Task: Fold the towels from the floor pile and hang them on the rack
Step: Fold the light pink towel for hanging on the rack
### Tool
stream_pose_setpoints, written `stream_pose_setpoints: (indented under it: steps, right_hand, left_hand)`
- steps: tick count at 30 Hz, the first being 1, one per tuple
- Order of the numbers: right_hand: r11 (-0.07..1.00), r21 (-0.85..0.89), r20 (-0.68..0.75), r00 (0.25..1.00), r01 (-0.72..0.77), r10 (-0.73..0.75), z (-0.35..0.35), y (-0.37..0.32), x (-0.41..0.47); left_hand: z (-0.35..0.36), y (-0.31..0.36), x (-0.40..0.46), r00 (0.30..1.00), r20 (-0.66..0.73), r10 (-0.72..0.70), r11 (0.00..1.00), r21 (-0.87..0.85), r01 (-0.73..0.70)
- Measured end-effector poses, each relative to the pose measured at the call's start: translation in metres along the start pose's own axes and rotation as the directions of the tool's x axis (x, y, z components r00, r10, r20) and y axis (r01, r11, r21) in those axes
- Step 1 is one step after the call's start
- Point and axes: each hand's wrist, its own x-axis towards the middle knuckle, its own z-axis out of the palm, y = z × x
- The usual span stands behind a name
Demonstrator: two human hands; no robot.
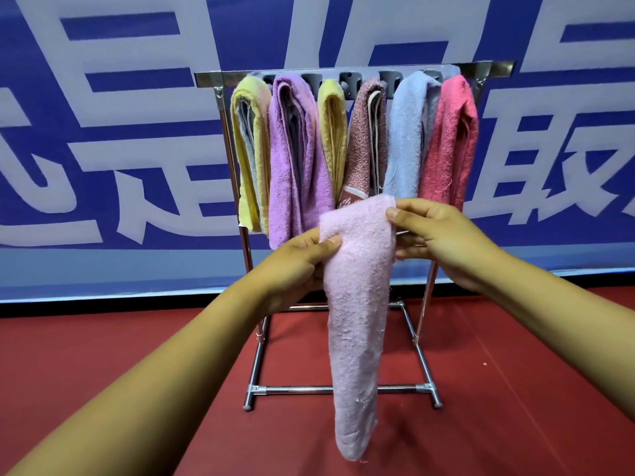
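In front of the full rack (354,72), the pale pink towel (357,304) hangs long-axis vertical, tip down above the red floor (103,355). Left hand (295,266) and right hand (443,242) pinch its top corners.

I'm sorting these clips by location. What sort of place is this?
Probably a sports hall or staged recording space, not a home: a red sports-type floor, a large blue banner with big white characters along the wall, and a free-standing metal towel rack set on the open floor.
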Motion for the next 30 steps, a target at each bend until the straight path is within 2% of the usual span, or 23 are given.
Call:
stream_pose_setpoints:
  steps: [3, 6, 14, 19, 21, 26, 30]
  right_hand:
    - [0.994, -0.076, 0.130, 0.987, -0.083, 0.092, -0.001, 0.003, -0.003]
    - [0.985, -0.121, 0.199, 0.969, -0.121, 0.143, -0.001, 0.008, -0.005]
    - [0.993, -0.121, 0.233, 0.971, -0.017, 0.045, 0.003, 0.011, -0.005]
    - [0.994, -0.042, 0.052, 0.994, 0.098, -0.096, 0.007, 0.010, -0.007]
    - [0.990, -0.047, 0.031, 0.991, 0.135, -0.133, 0.007, 0.009, -0.007]
    - [0.993, -0.006, -0.036, 0.993, 0.117, -0.117, 0.009, 0.005, -0.005]
    - [0.992, -0.058, -0.038, 0.993, 0.110, -0.113, 0.007, 0.004, -0.002]
  left_hand:
    - [0.001, 0.008, 0.002, 1.000, 0.007, 0.021, 1.000, -0.015, -0.021]
    - [0.000, 0.016, 0.002, 1.000, -0.005, 0.024, 1.000, -0.020, -0.024]
    - [-0.007, 0.022, -0.001, 0.997, -0.070, 0.040, 0.998, 0.045, -0.037]
    - [-0.005, 0.020, -0.003, 0.994, -0.084, 0.066, 0.998, -0.012, -0.067]
    - [-0.004, 0.019, -0.002, 0.994, -0.087, 0.072, 0.997, -0.033, -0.075]
    - [-0.002, 0.018, -0.001, 0.995, -0.066, 0.075, 0.997, -0.019, -0.077]
    - [-0.003, 0.016, 0.000, 0.996, -0.061, 0.067, 0.998, -0.019, -0.068]
